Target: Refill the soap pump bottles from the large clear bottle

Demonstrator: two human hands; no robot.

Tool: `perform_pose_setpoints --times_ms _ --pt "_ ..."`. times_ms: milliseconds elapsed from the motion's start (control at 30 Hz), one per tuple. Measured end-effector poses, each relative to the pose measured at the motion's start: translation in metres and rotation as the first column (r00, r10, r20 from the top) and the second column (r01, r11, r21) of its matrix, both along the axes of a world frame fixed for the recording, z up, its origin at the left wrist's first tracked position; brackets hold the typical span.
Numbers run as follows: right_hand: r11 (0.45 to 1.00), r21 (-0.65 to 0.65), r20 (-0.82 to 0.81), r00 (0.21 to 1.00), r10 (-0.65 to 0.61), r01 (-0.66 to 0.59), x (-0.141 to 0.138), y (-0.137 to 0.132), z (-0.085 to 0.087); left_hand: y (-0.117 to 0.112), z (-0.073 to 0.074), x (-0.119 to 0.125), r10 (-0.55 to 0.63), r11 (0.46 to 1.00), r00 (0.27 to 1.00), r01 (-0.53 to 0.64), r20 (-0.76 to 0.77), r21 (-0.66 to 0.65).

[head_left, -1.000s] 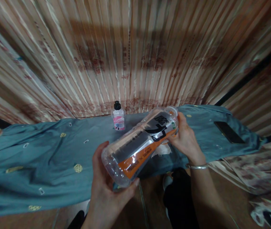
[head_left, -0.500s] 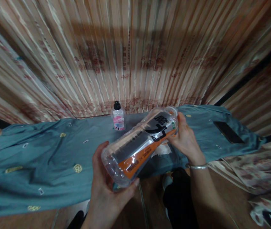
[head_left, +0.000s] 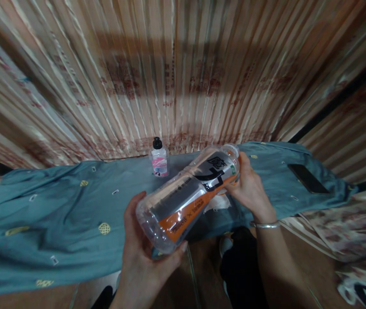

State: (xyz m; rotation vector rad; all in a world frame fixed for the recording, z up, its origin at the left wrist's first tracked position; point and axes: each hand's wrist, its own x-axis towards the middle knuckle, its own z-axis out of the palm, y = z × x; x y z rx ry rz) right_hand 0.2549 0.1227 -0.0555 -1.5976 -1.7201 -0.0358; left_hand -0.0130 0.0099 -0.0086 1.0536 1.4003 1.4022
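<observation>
A large clear plastic bottle with a silver, black and orange label is held tilted above the cloth-covered surface. Its base points toward me at the lower left, its neck toward the upper right. My left hand is closed around the base end. Near the neck, my right hand grips the other end, a silver bangle on its wrist. Behind the big bottle a small clear bottle with a black cap and a pink and white label stands upright. Something white and ragged-edged shows partly beneath the large bottle.
A teal cloth with yellow and white prints covers the long, narrow surface. On its right end lies a dark phone. Striped, patterned curtains hang behind and at both sides. Dark poles run along the left and right.
Hardly anything differs. The large bottle stays in both hands at nearly the same tilt, and the view has shifted very slightly.
</observation>
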Motion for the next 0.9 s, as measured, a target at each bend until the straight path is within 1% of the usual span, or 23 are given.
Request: perform_pose_setpoints --times_ms 100,200,400,467,600,667,767,900 --pt "1.0 0.0 -0.002 1.0 0.008 -0.008 -0.001 -0.001 0.001 -0.001 0.001 0.001 -0.007 1.0 1.0 0.007 0.016 0.001" --pt "1.0 0.006 -0.003 1.0 0.011 -0.011 -0.001 -0.001 0.001 0.0 -0.001 0.0 -0.002 1.0 1.0 0.002 -0.011 0.012" --pt "0.999 0.007 0.025 0.999 -0.037 0.037 0.002 0.002 -0.007 0.004 -0.008 -0.007 -0.043 0.997 0.997 0.047 -0.065 0.059" --pt "0.999 0.008 0.03 0.998 -0.049 0.049 0.004 0.003 -0.01 0.004 -0.007 -0.007 -0.041 0.997 0.998 0.044 -0.055 0.057" --pt "0.999 -0.005 0.024 0.999 -0.048 0.048 0.005 0.004 -0.013 0.001 -0.002 -0.002 -0.011 1.0 1.0 0.011 0.019 -0.005" --pt "0.999 -0.009 0.023 0.999 -0.045 0.046 0.005 0.004 -0.013 0.0 0.0 -0.001 -0.013 1.0 0.999 0.014 0.036 -0.017" --pt "0.999 0.003 0.031 0.999 -0.037 0.037 0.005 0.004 -0.011 0.0 0.002 0.0 -0.005 1.0 0.999 0.006 0.045 -0.022" --pt "1.0 0.021 0.037 0.999 0.004 -0.005 0.003 0.001 -0.006 0.001 0.002 -0.001 -0.01 0.999 0.999 0.012 0.053 -0.032"
